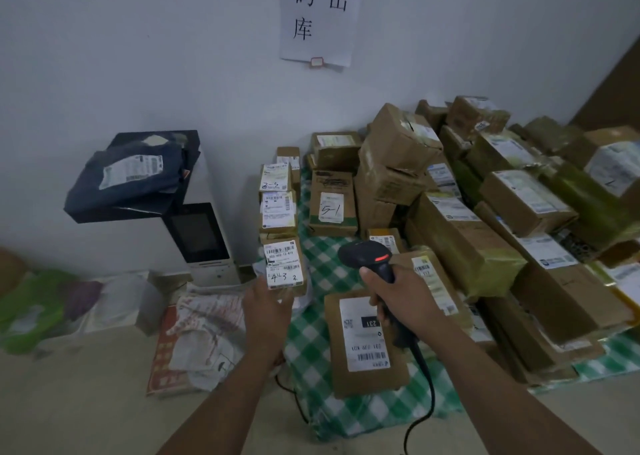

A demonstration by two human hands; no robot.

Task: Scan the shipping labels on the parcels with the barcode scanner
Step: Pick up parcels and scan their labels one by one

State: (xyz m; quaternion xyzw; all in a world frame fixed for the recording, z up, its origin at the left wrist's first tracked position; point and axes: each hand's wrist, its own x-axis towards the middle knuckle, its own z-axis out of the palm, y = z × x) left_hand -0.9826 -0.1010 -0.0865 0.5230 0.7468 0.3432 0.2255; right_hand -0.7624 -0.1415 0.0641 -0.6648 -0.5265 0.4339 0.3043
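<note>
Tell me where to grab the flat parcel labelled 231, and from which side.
Take the flat parcel by its long left edge, coming from the left with the open left hand. It lies flat, shipping label up, on the checked cloth. That edge is bare cardboard, while the right hand and barcode scanner hang over its right side.

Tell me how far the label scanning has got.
Done: nothing proves a finished scan, though a few labels, like the 5-1 parcel, carry handwritten numbers. In hand: the right hand grips the scanner, its red light on, while the open left hand hovers near the 4-3 parcel. Left: likely the big pile on the right.
</note>
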